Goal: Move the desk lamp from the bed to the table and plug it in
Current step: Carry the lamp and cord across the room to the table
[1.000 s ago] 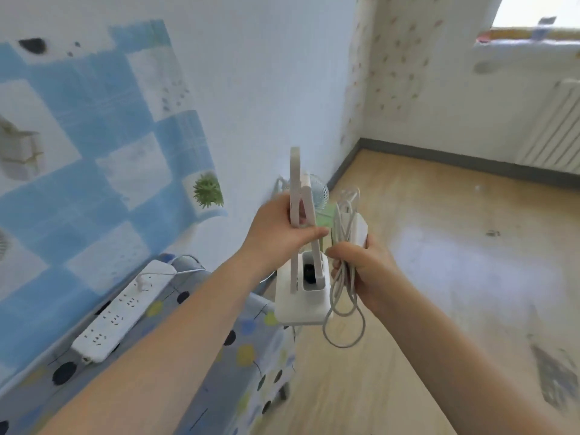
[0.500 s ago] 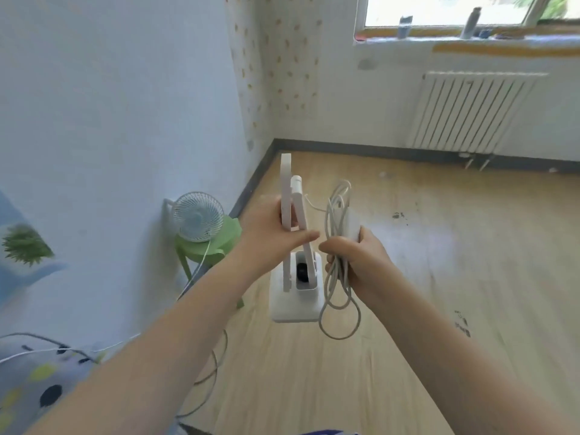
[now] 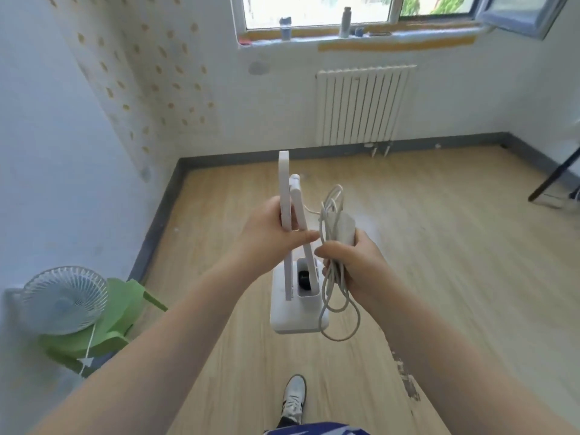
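A white folded desk lamp [image 3: 293,309] hangs in the air in front of me over the wooden floor. My left hand [image 3: 266,237] grips its upright folded arm. My right hand [image 3: 354,265] holds the coiled white cord [image 3: 337,296] and the white power adapter [image 3: 342,227], just right of the lamp. Loops of cord dangle below my right hand beside the lamp's base. Neither the bed nor the table is in view.
A small white fan [image 3: 64,299] stands on a green stool [image 3: 122,312] at the lower left by the wall. A radiator [image 3: 361,105] sits under the window ahead. A dark slanted leg [image 3: 555,174] stands at the far right. My shoe [image 3: 295,397] is on the floor below.
My view has swung right, away from the power strip on the dotted cloth by the wall, toward the window wall. Both hands keep the same hold on lamp and cord.
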